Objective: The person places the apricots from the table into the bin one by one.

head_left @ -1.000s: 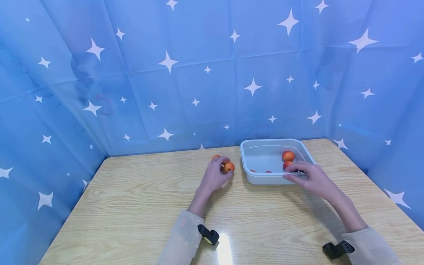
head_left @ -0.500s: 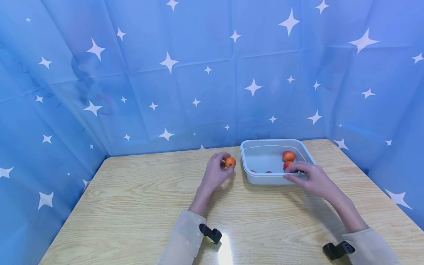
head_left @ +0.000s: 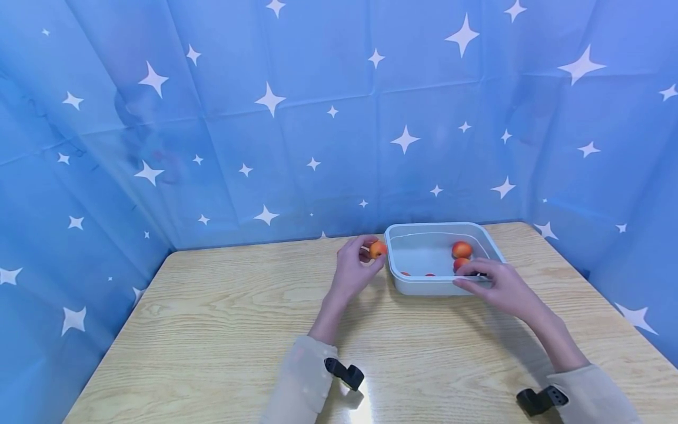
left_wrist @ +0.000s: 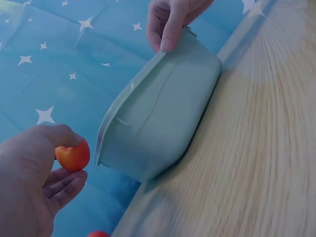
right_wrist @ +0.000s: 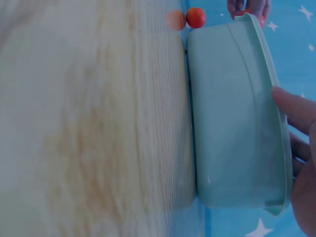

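My left hand (head_left: pixel 352 268) pinches a round orange-red fruit (head_left: pixel 378 249) just off the left rim of a pale blue-green plastic box (head_left: pixel 429 287). In the left wrist view, thumb and fingers hold this fruit (left_wrist: pixel 74 156) a short gap from the box's rim. My right hand (head_left: pixel 500 287) grips the box's near rim towards its right end, thumb outside and fingers over the edge. Inside the box lie several similar fruits (head_left: pixel 462 249), partly hidden by the near wall. Another fruit (right_wrist: pixel 196 17) rests on the table beyond the box in the right wrist view; my left hand hides it from the head view.
The box stands on a light wood table (head_left: pixel 222 330), close to its back edge. Behind hangs a blue curtain (head_left: pixel 328 118) with white stars, which also runs along both sides. Black wrist cameras (head_left: pixel 344 374) sit on both sleeves.
My left hand has lifted the fruit and carried it right and away from me, up to the box's left rim. The right hand and the box have stayed in place.
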Action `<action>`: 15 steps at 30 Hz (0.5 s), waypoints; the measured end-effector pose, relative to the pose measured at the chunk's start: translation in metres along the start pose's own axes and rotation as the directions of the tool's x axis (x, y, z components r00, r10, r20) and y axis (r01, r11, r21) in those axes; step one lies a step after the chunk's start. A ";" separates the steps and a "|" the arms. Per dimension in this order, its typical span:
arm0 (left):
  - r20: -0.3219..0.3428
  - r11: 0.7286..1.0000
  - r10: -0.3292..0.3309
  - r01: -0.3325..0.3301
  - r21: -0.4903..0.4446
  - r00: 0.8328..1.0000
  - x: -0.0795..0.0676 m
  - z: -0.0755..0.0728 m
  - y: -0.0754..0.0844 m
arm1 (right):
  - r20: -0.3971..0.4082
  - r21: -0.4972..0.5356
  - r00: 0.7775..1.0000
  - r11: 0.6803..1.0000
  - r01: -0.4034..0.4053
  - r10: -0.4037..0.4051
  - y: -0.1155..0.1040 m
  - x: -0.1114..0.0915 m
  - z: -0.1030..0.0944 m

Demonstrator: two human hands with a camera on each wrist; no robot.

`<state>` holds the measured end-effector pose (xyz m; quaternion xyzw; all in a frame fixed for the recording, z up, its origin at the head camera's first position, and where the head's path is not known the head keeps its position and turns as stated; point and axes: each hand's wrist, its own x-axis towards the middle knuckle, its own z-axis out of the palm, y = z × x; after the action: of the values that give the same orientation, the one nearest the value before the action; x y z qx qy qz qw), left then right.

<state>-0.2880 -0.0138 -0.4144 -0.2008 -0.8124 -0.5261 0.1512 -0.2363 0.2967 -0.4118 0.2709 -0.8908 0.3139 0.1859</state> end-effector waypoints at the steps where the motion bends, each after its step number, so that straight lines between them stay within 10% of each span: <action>1: 0.000 1.000 -0.002 0.002 -0.003 1.000 0.000 0.001 0.001 | 0.000 0.000 1.000 1.000 -0.002 0.002 0.000 0.000 0.000; 15: 0.026 0.994 0.056 -0.054 -0.090 0.998 0.002 0.015 0.018 | -0.013 -0.007 1.000 1.000 0.020 -0.020 0.000 0.001 0.000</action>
<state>-0.2815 0.0069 -0.4057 -0.2372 -0.7844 -0.5545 0.1450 -0.2371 0.2962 -0.4118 0.2771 -0.8879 0.3108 0.1955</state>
